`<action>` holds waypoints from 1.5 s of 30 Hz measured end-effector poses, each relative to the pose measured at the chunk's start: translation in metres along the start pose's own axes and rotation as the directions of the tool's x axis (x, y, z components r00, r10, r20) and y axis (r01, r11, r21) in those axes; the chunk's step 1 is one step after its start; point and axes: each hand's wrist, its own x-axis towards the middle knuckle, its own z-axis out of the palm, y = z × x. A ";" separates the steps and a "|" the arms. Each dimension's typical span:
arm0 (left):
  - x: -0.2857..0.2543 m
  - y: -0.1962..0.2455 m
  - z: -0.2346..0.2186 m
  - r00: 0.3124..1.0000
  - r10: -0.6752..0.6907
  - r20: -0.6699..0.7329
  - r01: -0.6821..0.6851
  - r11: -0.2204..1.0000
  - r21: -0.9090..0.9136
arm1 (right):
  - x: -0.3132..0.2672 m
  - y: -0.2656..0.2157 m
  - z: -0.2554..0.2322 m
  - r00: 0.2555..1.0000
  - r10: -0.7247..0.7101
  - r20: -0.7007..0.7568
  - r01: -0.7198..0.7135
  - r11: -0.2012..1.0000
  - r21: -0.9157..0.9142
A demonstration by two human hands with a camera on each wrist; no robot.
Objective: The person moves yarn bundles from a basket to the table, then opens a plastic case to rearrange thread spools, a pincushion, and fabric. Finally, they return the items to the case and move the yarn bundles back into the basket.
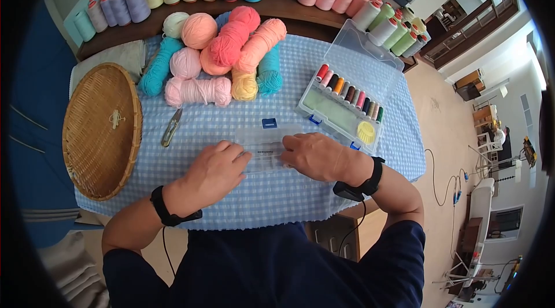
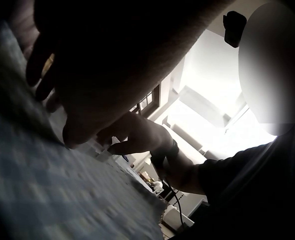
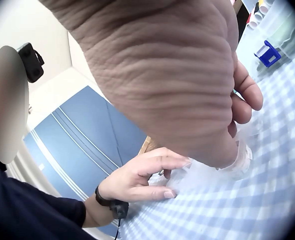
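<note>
Work item: clear plastic box (image 1: 261,161) with a dark blue latch (image 1: 269,123) at its far edge; located between the two hands, on the blue-and-white checked cloth (image 1: 248,204) covering the counter.
Box contents: cannot be determined through the glare and the hands.
Box marking: a short line of dark print at the middle – too small to read.
Left hand (image 1: 211,176): at the box's left end; thumb and index finger spread wide, grip on the plastic not evident.
Right hand (image 1: 315,155): fingers bent and holding the box's right end.
Storage case: open transparent plastic case (image 1: 334,126) with blue clasps, right of the box; holds a row of small multicoloured thread spools (image 1: 350,93), a pale green section and a yellow ribbed disc (image 1: 365,132) – no legible label.
Basket: round woven bamboo tray (image 1: 137,134), far left; contains a small off-white cord bundle (image 1: 117,118).
Adjacent tool: metal thread snips (image 1: 171,128), between basket and box.
Rear stock: multicoloured yarn balls and skeins (image 1: 217,56).
</note>
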 end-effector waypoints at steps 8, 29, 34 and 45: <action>-0.020 -0.010 -0.019 0.994 -0.049 -0.097 0.039 0.994 -0.098 | 0.003 -0.007 -0.038 0.980 0.143 -0.136 -0.016 0.745 0.667; 0.036 0.006 -0.062 0.891 -0.448 -0.064 0.217 0.546 -0.809 | 0.063 -0.001 -0.029 0.851 0.482 -0.209 0.057 0.311 0.949; 0.035 -0.002 -0.060 0.867 -0.495 -0.060 0.176 0.417 -0.892 | 0.067 -0.005 -0.034 0.805 0.536 -0.254 -0.002 0.431 0.902; 0.041 -0.007 -0.049 0.826 -0.542 -0.156 0.138 0.462 -0.876 | 0.079 -0.020 -0.043 0.709 0.362 -0.605 -0.080 0.894 0.441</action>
